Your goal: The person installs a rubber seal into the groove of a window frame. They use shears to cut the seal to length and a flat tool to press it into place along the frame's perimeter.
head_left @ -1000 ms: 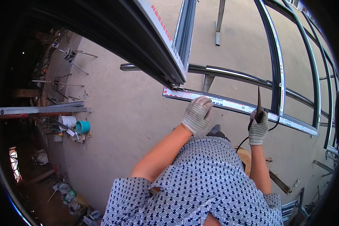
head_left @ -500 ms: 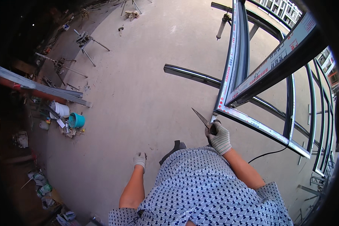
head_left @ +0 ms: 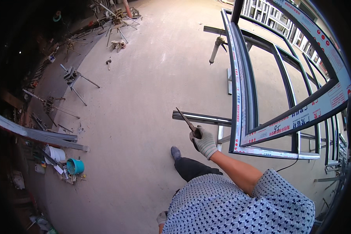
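Observation:
My right hand (head_left: 205,142), in a pale striped work glove, is closed around the dark handles of a pair of scissors (head_left: 187,121). Their long blades point up and away to the left, over the floor in front of me. A black frame bar (head_left: 202,117) lies just past the blades. To the right of that hand stands a large window frame (head_left: 238,113) with printed protective film along its members. My left hand (head_left: 162,217), also gloved, hangs low beside my shirt; its fingers are mostly hidden.
A caulking gun (head_left: 215,50) hangs from a bar of the frame. Tripod stands (head_left: 75,78) and a mallet (head_left: 108,64) are at the far left. A teal bucket (head_left: 75,166) and a white bucket (head_left: 55,154) stand at left, near a long metal beam (head_left: 35,134). A black cable (head_left: 288,167) droops below the frame.
The view has shifted as I stepped forward, and one shoe now shows ahead. My right hand has carried the scissors up and left; my left hand has dropped back beside my body.

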`<state>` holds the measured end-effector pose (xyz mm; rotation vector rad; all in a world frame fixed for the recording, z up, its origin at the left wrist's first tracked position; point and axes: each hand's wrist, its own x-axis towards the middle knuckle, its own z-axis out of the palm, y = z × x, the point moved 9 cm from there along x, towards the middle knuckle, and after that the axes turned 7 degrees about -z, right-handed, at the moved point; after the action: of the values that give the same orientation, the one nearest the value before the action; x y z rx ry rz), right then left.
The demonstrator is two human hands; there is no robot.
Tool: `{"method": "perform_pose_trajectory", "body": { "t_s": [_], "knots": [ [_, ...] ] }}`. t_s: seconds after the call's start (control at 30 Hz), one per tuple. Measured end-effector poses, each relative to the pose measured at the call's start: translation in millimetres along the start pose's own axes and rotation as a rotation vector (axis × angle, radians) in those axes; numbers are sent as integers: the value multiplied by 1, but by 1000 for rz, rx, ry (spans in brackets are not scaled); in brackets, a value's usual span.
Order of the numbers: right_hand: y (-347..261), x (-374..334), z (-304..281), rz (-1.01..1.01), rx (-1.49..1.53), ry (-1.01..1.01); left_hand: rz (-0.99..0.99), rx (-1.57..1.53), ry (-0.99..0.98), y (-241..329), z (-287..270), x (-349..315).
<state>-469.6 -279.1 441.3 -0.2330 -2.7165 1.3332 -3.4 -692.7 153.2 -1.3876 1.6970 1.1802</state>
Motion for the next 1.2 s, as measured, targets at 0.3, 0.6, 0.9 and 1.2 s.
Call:
{"method": "perform_pose_trajectory", "body": {
  "t_s": [0.3, 0.6, 0.9, 1.2],
  "knots": [
    [2, 116, 55, 135, -28, 11, -37, -259, -53, 153, -134, 127],
    [-14, 201, 116, 272, -59, -118, 162, -335, -47, 427, -180, 84],
    [17, 237, 131, 546, -52, 121, 106, 138, -141, 557, -182, 192],
    [-27, 289, 131, 669, -1, 259, 295, 233, -157, 848, -231, 277]
  ]
}}
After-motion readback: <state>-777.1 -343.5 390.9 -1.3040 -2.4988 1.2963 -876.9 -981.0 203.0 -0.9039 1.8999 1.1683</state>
